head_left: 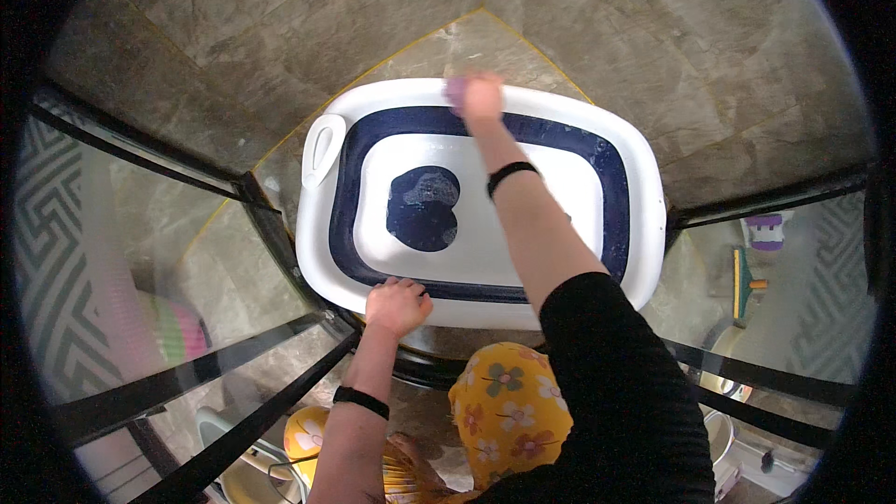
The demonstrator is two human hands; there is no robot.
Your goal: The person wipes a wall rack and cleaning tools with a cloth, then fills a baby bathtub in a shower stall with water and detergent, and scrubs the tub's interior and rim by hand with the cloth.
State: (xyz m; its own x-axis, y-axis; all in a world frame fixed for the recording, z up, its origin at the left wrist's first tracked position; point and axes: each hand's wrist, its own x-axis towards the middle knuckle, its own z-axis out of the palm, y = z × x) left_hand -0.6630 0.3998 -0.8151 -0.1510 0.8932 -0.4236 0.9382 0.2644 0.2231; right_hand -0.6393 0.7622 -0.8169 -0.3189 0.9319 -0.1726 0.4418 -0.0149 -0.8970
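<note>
A white folding bathtub (481,316) with a dark blue band around its inside sits in front of me. My left hand (399,306) grips its near rim, fingers curled over the edge. At the far rim is my right hand (483,96), blurred by motion and closed around a purple sponge-like pad (455,93); the pad's exact kind cannot be made out. Inside the tub, a dark blue rounded patch (422,224) on the floor looks wet, with some suds on it.
Glass panels in black frames (308,359) flank the tub on both sides. Tiled walls (597,19) rise behind it. Beyond the right glass are a green squeegee-like tool (742,285) and a purple-and-white item (767,231). A grey-and-cream bucket (245,481) stands at lower left.
</note>
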